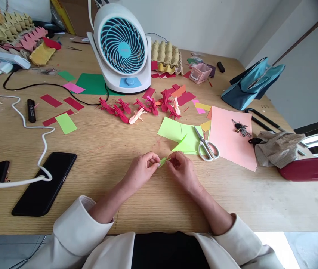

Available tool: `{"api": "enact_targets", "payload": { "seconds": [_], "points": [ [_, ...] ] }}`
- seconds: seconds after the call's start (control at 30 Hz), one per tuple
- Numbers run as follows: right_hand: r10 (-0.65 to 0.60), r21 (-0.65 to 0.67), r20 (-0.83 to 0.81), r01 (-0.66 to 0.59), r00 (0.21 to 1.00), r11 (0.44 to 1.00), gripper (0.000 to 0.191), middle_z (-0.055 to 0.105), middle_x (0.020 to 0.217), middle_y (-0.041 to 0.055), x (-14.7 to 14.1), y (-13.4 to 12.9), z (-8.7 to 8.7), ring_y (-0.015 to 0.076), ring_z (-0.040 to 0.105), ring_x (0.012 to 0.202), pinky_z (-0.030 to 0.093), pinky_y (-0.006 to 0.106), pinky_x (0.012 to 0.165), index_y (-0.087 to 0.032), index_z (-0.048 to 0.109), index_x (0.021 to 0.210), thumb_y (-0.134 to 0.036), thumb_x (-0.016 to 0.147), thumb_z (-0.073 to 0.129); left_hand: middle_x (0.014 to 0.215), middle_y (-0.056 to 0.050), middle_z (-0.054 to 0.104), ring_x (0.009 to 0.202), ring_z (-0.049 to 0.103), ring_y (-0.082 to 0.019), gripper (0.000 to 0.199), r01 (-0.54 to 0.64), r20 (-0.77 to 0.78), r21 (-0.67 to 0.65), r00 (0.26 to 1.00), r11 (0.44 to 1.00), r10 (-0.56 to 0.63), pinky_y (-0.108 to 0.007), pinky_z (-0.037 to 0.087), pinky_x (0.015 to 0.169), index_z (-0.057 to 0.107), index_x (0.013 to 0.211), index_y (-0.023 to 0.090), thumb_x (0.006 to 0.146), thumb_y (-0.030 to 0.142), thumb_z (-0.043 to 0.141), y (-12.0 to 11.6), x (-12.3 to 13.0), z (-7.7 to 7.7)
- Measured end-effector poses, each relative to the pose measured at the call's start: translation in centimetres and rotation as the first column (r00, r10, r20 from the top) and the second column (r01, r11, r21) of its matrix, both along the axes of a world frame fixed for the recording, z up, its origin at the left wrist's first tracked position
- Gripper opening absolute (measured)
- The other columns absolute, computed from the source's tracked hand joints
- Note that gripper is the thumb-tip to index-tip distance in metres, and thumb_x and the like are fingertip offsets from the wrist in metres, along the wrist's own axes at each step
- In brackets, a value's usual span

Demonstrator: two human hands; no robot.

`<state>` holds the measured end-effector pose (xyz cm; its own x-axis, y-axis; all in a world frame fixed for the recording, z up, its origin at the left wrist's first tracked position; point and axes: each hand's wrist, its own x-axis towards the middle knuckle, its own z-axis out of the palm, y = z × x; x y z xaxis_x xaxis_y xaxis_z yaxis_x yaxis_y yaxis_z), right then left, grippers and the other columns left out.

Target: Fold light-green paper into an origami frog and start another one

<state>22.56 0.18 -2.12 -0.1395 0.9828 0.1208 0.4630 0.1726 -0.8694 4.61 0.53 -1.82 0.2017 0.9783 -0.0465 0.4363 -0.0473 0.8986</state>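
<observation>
Between my two hands is a small folded piece of light green paper [163, 161], held just above the wooden table. My left hand [144, 166] pinches its left end with thumb and fingers. On the other end, the fingers of my right hand [181, 170] are closed around the paper, hiding part of it. Beyond my hands lie light green sheets [172, 129], one with a curled-up corner. White-handled scissors [207, 145] rest partly on them. A row of folded red and pale pink paper figures [140, 108] lies farther back.
A white and blue fan [125, 48] stands at the back. At right are a pink sheet [228, 134] with keys [241, 129], a blue bag [252, 84] and a red bottle [307, 169]. On the left, a white cable [44, 145] crosses a black phone [45, 185].
</observation>
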Motion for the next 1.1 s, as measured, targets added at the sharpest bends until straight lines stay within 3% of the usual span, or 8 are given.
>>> {"api": "enact_targets", "payload": {
  "seconds": [0.1,0.23,0.4,0.5,0.57,0.8,0.9,1.1],
  "points": [
    [0.063,-0.032,0.065,-0.061,0.996,0.998,0.006,0.055,0.074,0.0004,0.2,0.0,0.3,0.0137,0.051,0.063,0.040,0.026,0.058,-0.020,0.058,0.078,-0.017,0.083,0.057,0.069,0.003,0.065,0.063,0.058,-0.012,0.005,0.070,-0.116,0.034,0.991,0.997,-0.066,-0.022,0.043,0.060,0.061,0.080,0.020,0.084,0.018,0.059,-0.4,-0.2,-0.1],
    [0.127,-0.017,0.181,-0.126,0.975,0.992,0.012,0.052,0.074,0.0001,0.4,-0.1,0.6,0.0125,0.048,0.062,0.039,0.025,0.059,-0.020,0.056,0.074,-0.010,0.080,0.055,0.084,-0.001,0.065,0.077,0.060,-0.015,0.012,0.171,-0.308,0.215,0.946,0.961,-0.100,-0.025,0.045,0.070,0.063,0.086,0.020,0.088,0.012,0.054,-1.0,-0.4,-0.5],
    [0.139,-0.019,0.298,-0.140,0.944,0.990,0.014,0.051,0.077,0.0005,0.4,-0.3,0.8,0.0121,0.047,0.063,0.038,0.025,0.060,-0.019,0.056,0.073,-0.008,0.080,0.055,0.101,-0.007,0.069,0.092,0.060,-0.019,0.023,0.372,-0.530,0.434,0.842,0.821,-0.102,-0.032,0.048,0.083,0.068,0.101,0.017,0.096,0.012,0.046,-2.2,-1.2,-1.0],
    [0.152,-0.052,0.347,-0.143,0.925,0.988,0.014,0.051,0.076,0.0004,0.4,-0.1,0.6,0.0123,0.048,0.062,0.037,0.025,0.060,-0.019,0.055,0.071,-0.008,0.080,0.055,0.116,-0.009,0.069,0.102,0.060,-0.021,0.033,0.486,-0.639,0.479,0.764,0.731,-0.089,-0.037,0.047,0.090,0.063,0.124,0.016,0.096,0.010,0.045,-3.1,-1.9,-1.3],
    [0.161,-0.073,0.385,-0.145,0.909,0.987,0.015,0.052,0.074,0.0004,0.4,0.1,0.6,0.0123,0.048,0.062,0.036,0.025,0.059,-0.019,0.054,0.069,-0.009,0.080,0.056,0.126,-0.010,0.066,0.108,0.059,-0.023,0.040,0.538,-0.692,0.463,0.716,0.705,-0.092,-0.039,0.046,0.094,0.058,0.133,0.016,0.096,0.009,0.045,-3.5,-2.4,-1.3],
    [0.235,-0.194,0.466,-0.161,0.853,0.968,0.016,0.054,0.068,-0.0003,0.4,1.4,1.4,0.0131,0.047,0.060,0.032,0.027,0.057,-0.020,0.052,0.065,-0.014,0.078,0.060,0.142,-0.009,0.056,0.121,0.051,-0.028,0.044,0.600,-0.839,0.295,0.535,0.743,-0.099,-0.048,0.038,0.106,0.051,0.141,0.017,0.098,0.025,0.049,-4.5,-2.2,-0.5],
    [0.251,-0.216,0.485,-0.163,0.838,0.963,0.018,0.055,0.066,-0.0004,0.4,1.9,1.7,0.0139,0.047,0.060,0.031,0.027,0.057,-0.021,0.052,0.064,-0.017,0.077,0.064,0.145,-0.011,0.053,0.125,0.048,-0.031,0.051,0.597,-0.853,0.258,0.510,0.760,-0.111,-0.050,0.036,0.107,0.049,0.143,0.015,0.096,0.034,0.055,-4.7,-1.9,-0.2],
    [0.271,-0.267,0.523,-0.147,0.808,0.952,0.020,0.059,0.066,0.0001,0.0,2.3,2.0,0.0153,0.048,0.062,0.029,0.028,0.057,-0.021,0.054,0.064,-0.021,0.077,0.070,0.145,-0.013,0.052,0.125,0.048,-0.032,0.054,0.608,-0.844,0.237,0.515,0.757,-0.150,-0.048,0.038,0.106,0.048,0.143,0.013,0.095,0.036,0.056,-4.5,-2.0,-0.3]
  ]
}}
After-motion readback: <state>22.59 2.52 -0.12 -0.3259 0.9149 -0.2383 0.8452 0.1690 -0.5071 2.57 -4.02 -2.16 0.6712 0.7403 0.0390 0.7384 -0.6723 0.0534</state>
